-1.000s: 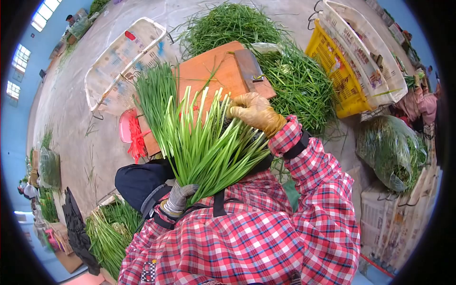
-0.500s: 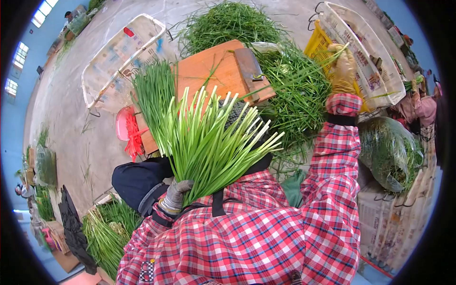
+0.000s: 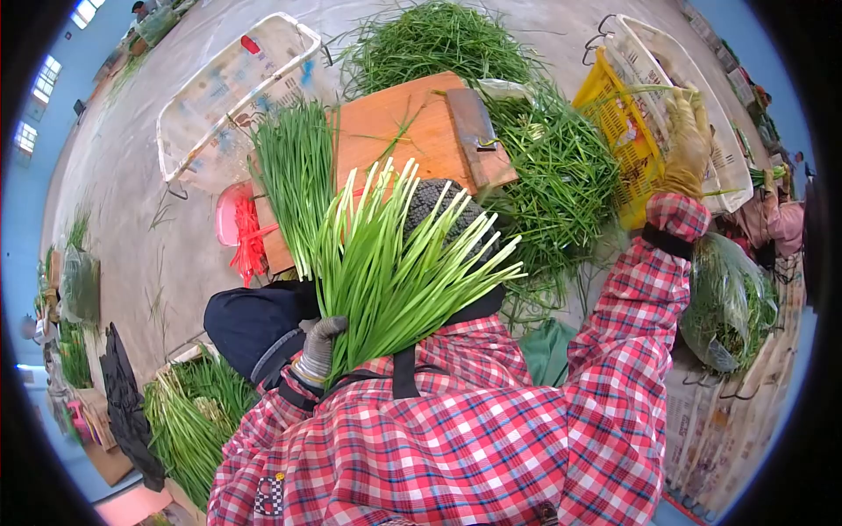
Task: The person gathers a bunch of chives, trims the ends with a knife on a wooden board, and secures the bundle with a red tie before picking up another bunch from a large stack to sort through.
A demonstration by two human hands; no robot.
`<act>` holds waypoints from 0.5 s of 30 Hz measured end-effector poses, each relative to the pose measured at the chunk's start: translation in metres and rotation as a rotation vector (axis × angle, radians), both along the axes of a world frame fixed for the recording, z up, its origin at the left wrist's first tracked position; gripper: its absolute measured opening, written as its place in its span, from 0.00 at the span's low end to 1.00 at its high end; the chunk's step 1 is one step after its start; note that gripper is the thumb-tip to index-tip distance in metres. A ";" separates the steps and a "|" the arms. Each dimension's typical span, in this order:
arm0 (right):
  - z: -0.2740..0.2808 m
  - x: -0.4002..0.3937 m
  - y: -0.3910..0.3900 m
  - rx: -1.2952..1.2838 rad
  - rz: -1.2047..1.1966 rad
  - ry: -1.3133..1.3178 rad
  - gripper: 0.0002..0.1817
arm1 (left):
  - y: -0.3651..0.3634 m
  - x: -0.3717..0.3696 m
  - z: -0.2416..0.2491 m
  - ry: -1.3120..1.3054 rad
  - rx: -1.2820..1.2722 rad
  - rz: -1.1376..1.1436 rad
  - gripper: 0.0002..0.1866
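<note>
My left hand (image 3: 317,351), in a grey knit glove, is closed around the lower part of a bunch of garlic chives (image 3: 395,263) above my lap. The pale cut ends fan up and to the right. My right hand (image 3: 687,145), in a yellow-tan glove, is stretched out over the crates at the right, fingers extended and apart. A few thin chive blades (image 3: 647,88) lie by its fingertips; whether they touch the glove is hard to see. Another bundle of chives (image 3: 294,175) rests against the left side of a wooden board (image 3: 386,131).
Loose green leaves (image 3: 438,44) are heaped beyond the board, with another pile (image 3: 557,167) to its right. A yellow basket (image 3: 618,131) leans by a white crate (image 3: 640,44); another white crate (image 3: 237,96) stands left. Red ties (image 3: 250,250) hang near a pink container (image 3: 230,210).
My right hand has moved right, away from the leaf pile and over the crates, and the long blades trailing from it no longer stretch across the pile. My left hand still holds the bunch.
</note>
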State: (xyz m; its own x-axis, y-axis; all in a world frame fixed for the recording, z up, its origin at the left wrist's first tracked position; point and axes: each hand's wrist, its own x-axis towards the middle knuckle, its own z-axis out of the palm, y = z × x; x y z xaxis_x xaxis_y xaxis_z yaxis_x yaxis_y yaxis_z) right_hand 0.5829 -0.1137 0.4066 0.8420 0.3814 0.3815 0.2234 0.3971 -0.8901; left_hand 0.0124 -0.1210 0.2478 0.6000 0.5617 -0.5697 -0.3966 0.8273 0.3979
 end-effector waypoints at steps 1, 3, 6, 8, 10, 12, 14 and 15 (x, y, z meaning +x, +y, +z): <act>-0.012 0.005 0.000 -0.248 -0.278 -0.430 0.21 | -0.001 -0.001 -0.001 0.000 -0.003 -0.001 0.28; -0.026 0.015 -0.001 -0.742 -0.838 -1.296 0.27 | 0.000 -0.001 -0.001 0.001 -0.016 0.007 0.27; -0.041 -0.105 0.011 -0.488 -0.023 -1.124 0.19 | 0.001 0.000 -0.004 -0.064 -0.020 0.011 0.26; -0.053 -0.188 0.002 -0.536 0.308 -1.238 0.17 | -0.001 0.001 -0.003 -0.067 -0.028 0.020 0.26; -0.097 -0.239 -0.019 -0.869 0.448 -1.053 0.21 | -0.001 0.001 -0.001 -0.066 -0.033 0.027 0.26; -0.109 -0.258 -0.019 -0.886 0.395 -0.914 0.21 | -0.002 0.001 0.002 -0.048 -0.051 0.032 0.26; -0.114 -0.268 -0.015 -0.846 0.345 -0.848 0.20 | -0.003 0.000 0.000 -0.028 -0.037 0.035 0.26; -0.113 -0.271 -0.012 -0.854 0.341 -0.835 0.17 | -0.003 0.000 -0.002 -0.008 -0.023 0.035 0.27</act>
